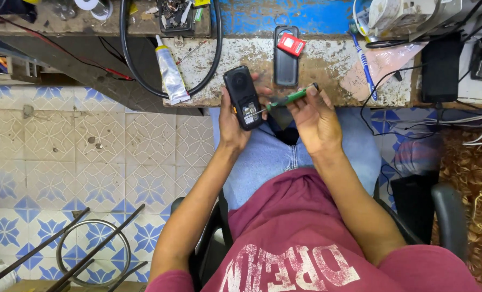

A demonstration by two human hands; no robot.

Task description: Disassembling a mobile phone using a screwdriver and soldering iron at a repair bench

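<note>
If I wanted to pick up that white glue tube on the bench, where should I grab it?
Probably grab the glue tube across its wide middle, coming from above. It lies flat on the workbench, its narrow nozzle pointing away, so the body gives the surest grip.

The small black phone point(242, 98) is a slim bar shape, seen from its back with the cover off, so the open compartment with metal contacts and a pale label shows in its lower half and a round speaker ring sits near its top. It stands tilted, top end leaning toward the worn workbench edge point(327, 100), just in front of that edge. The green-handled screwdriver point(284, 99) lies slanted just before the same edge, its thin metal tip touching the phone's open compartment, its dark cap end raised toward the bench.
</note>
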